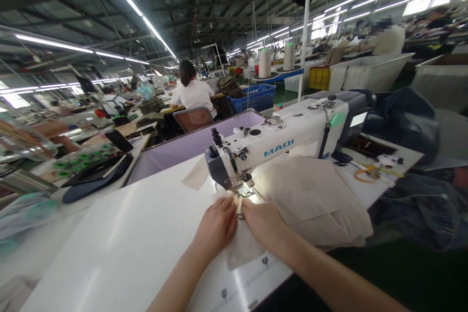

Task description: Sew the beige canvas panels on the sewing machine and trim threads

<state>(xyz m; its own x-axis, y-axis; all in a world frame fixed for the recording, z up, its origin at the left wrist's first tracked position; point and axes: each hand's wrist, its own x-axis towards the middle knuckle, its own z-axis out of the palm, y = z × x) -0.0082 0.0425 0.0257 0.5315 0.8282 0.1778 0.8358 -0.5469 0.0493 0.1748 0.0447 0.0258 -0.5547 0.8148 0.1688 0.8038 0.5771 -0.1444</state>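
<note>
A white sewing machine (292, 139) lettered MAQI stands on the white table, its needle area lit by a small lamp. Just in front of the presser foot (247, 191), my left hand (217, 223) has its fingers closed on beige fabric (244, 248). Close beside it, my right hand (266, 224) pinches the same cloth, fingertips almost meeting those of the left. The cloth's edge under the fingertips is partly hidden. A larger beige fabric piece (310, 187) spreads right of the needle, under the machine arm, and droops over the table's front edge.
A small beige scrap (196, 174) lies left of the machine head. Scissors and yellow-handled tools (369, 173) rest at the table's right end. Beyond are a lilac-lined bin (171, 151), thread cones (264, 63), a blue basket (256, 97) and a seated person (193, 92).
</note>
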